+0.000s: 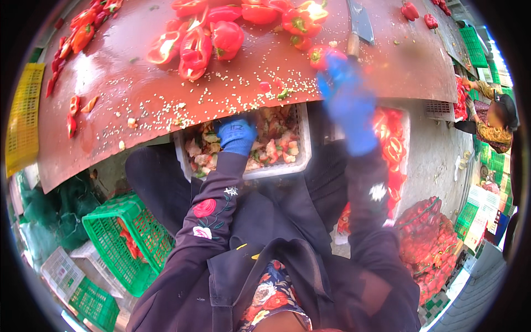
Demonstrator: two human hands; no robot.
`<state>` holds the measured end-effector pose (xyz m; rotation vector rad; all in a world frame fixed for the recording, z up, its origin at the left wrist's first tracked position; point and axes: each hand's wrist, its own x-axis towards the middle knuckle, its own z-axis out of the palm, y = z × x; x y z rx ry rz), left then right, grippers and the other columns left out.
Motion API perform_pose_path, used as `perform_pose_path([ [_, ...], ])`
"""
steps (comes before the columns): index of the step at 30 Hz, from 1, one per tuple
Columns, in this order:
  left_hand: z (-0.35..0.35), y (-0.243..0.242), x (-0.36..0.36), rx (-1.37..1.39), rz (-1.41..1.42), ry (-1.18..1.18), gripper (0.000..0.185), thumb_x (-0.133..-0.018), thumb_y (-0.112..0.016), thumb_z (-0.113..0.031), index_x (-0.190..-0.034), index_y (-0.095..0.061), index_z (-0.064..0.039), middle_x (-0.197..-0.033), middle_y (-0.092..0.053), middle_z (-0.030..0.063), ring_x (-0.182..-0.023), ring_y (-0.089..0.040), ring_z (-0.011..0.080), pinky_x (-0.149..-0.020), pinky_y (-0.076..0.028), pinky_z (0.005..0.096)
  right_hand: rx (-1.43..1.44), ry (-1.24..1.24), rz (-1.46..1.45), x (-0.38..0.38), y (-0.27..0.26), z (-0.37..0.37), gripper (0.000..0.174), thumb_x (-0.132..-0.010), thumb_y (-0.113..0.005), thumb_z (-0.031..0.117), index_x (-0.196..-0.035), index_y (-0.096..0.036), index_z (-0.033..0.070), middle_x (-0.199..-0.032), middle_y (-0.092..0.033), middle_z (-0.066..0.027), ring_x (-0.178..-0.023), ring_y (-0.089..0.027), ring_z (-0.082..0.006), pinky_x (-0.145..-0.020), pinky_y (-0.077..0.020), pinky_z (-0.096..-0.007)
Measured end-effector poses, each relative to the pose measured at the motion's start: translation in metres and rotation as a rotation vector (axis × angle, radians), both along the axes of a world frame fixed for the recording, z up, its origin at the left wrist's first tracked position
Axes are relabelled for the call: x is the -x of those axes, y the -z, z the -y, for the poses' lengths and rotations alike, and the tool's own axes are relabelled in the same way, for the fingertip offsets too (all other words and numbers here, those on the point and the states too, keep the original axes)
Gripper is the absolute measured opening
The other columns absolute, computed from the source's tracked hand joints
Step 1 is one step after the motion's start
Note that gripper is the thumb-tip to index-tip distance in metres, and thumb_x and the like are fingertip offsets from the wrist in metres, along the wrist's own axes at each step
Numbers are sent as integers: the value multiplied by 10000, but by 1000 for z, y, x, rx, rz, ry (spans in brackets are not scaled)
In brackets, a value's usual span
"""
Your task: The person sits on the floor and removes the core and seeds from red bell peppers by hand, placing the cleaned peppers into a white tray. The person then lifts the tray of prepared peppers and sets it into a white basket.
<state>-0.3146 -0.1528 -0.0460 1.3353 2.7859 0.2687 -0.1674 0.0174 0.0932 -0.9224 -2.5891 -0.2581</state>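
My left hand (236,132), in a blue work glove, reaches over a white crate (306,137) of red pepper cores and scraps (271,151), its fingers hidden under the table edge. On the reddish-brown table (232,89), my blurred, blue-gloved right hand (342,83) is at a red bell pepper (317,57); whether it grips it cannot be told. Beyond that pepper lies a cleaver (360,25), its wooden handle towards me. Halved and whole red peppers (195,50) are piled at the table's middle, and pale seeds (207,97) are scattered near the edge.
A white crate of cut red peppers (392,145) stands right of my legs, with a red mesh sack of peppers (427,245) beyond. A green crate (128,240) is at lower left, a yellow crate (25,116) at far left. Another person (493,120) works at far right.
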Motion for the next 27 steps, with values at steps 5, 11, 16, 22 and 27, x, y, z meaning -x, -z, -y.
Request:
perform_pose_path([
  [5, 20, -93, 3, 394, 455, 222, 616, -858, -521, -513, -1319, -503, -105, -1126, -633, 170, -962, -626, 360, -811, -485, 466, 350, 121, 245, 29, 15, -68, 701, -807, -670, 408, -1362, -420, 60, -1235, -569, -185, -1081, -584, -337, -904, -471, -421],
  [11, 29, -140, 39, -392, 1347, 236, 484, -884, -617, -334, -1244, -535, -22, -1015, -651, 54, -834, -595, 110, -708, -482, 255, 331, -278, -152, 50, 18, 67, 551, -860, -643, 186, -1334, -435, -2, -1139, -603, -194, -972, -618, -328, -810, -517, -375],
  [16, 14, -130, 46, -768, 1655, -203, 288, -867, -648, -117, -1117, -605, 20, -919, -679, 75, -736, -639, 130, -628, -535, 288, 455, -25, -194, 77, 16, 128, 666, -798, -692, 174, -1374, -399, 13, -1005, -619, -173, -849, -627, -338, -727, -512, -395],
  [22, 15, -116, 76, -825, 1485, -128, 328, -795, -588, -16, -1119, -600, 29, -986, -669, 97, -845, -648, 173, -760, -533, 308, 798, -215, -236, 87, -21, 120, 745, -773, -752, 250, -1374, -390, -3, -1151, -592, -228, -967, -639, -303, -737, -521, -342],
  [27, 16, -116, 81, -511, 1180, 62, 346, -788, -640, -219, -1055, -638, 1, -877, -681, 148, -763, -665, 210, -706, -522, 333, 996, -215, -167, 80, -28, 91, 627, -840, -670, 218, -1395, -408, 92, -1182, -598, -198, -954, -648, -292, -778, -518, -357],
])
